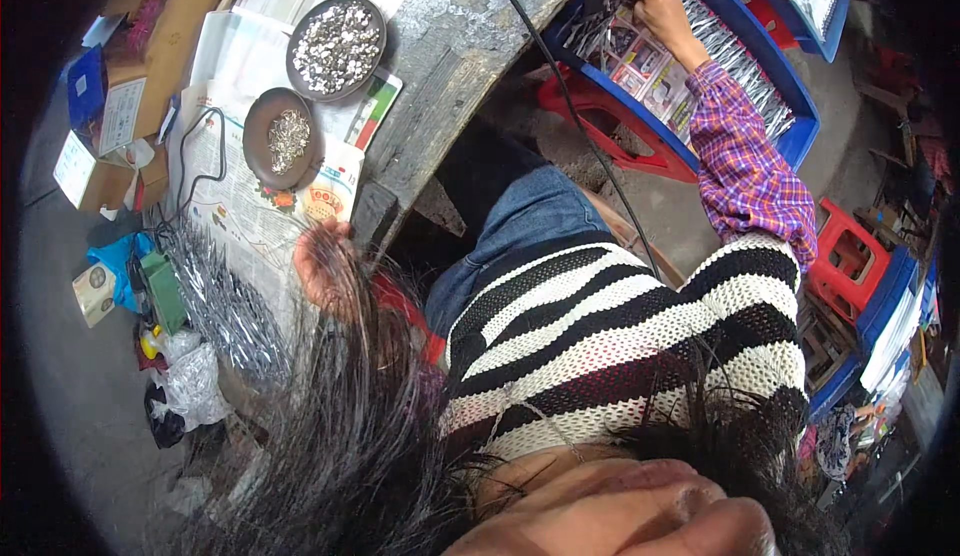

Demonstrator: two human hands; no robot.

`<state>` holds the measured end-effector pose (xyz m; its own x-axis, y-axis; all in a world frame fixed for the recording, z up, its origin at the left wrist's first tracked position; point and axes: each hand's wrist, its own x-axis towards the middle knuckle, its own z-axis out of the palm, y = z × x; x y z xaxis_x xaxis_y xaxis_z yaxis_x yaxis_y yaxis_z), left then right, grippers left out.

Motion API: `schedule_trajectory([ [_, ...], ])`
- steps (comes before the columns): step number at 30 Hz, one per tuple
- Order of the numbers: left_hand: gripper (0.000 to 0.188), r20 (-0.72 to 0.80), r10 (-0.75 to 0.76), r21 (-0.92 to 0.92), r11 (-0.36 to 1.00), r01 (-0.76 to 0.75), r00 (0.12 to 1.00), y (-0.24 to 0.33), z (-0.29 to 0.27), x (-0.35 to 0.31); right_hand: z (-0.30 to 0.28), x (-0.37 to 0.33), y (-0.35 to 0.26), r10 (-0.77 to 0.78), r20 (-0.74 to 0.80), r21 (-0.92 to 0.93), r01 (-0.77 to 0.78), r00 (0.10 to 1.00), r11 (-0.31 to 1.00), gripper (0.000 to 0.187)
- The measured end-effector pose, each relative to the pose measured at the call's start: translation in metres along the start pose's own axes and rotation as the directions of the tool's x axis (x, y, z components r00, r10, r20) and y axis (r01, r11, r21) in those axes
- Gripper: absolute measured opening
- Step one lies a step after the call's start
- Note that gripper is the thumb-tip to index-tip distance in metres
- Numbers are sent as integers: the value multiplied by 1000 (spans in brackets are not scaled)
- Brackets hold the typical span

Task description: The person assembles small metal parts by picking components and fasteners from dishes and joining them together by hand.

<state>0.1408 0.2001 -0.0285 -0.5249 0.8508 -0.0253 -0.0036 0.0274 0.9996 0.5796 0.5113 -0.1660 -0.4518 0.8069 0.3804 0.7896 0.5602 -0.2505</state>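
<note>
now: right hand (660, 14) at the blue tray (800, 128), left hand (322, 268) by the newspaper (232, 214)

the right hand is at the far end of the tray, fingers curled in; whether they hold anything, i cannot tell. thin silvery strips (745, 68) lie in a dense row along the tray's right side, beside a printed sheet (652, 74). a red stool (572, 104) stands underneath.

the left hand is partly hidden by loose hair (350, 376), its fingers bent; their grip cannot be made out. to its left, a loose pile of silvery strips (225, 301) lies against the newspaper. beyond it, two dark round dishes, one (376, 18) just beside the other (257, 124), hold small shiny metal pieces (335, 48) near the worn bench top (445, 96).
</note>
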Motion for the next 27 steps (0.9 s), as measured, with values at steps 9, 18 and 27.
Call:
schedule_trajectory([
  [9, 26, -24, 195, 105, 976, -191, 981, 3, 17, -7, 32, -18, 19, -31, 29, 43, 30, 999, 999, 15],
  [18, 28, 11, 65, -38, 997, -65, 998, 1, 9, 5, -14, -41, -52, 588, 150, 333, -600, 795, 727, 26],
  [27, 29, 19, 156, 87, 984, -157, 988, -5, 3, -1, 4, -40, -63, 524, 328, 257, -608, 786, 751, 30],
])
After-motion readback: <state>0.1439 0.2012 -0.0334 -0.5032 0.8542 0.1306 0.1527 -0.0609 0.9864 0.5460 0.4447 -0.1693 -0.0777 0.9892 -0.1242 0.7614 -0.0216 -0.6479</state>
